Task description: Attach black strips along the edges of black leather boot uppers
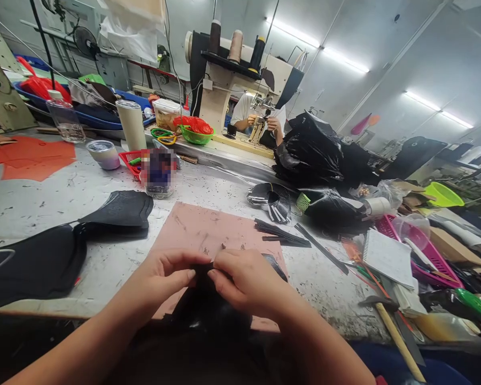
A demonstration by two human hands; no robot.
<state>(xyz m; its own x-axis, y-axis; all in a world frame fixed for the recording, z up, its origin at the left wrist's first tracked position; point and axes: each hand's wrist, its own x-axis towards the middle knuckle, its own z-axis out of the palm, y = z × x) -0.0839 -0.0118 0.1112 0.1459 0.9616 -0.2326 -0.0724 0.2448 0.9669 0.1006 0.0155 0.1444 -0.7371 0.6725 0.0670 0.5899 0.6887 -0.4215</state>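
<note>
A person's left hand (166, 275) and right hand (244, 278) meet at the near edge of a worktop (44, 198), both pinching a dark piece of material (202, 299) between fingertips and thumbs. It hangs over a pink cutting mat (208, 230). Black strips (280, 232) lie just beyond. A hammer (393, 329) rests to the right.

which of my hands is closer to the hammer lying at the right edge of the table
Right. Your right hand pinches the black piece just left of the hammer, apart from it. Your left hand holds the same piece farther left, with the right hand between.
</note>
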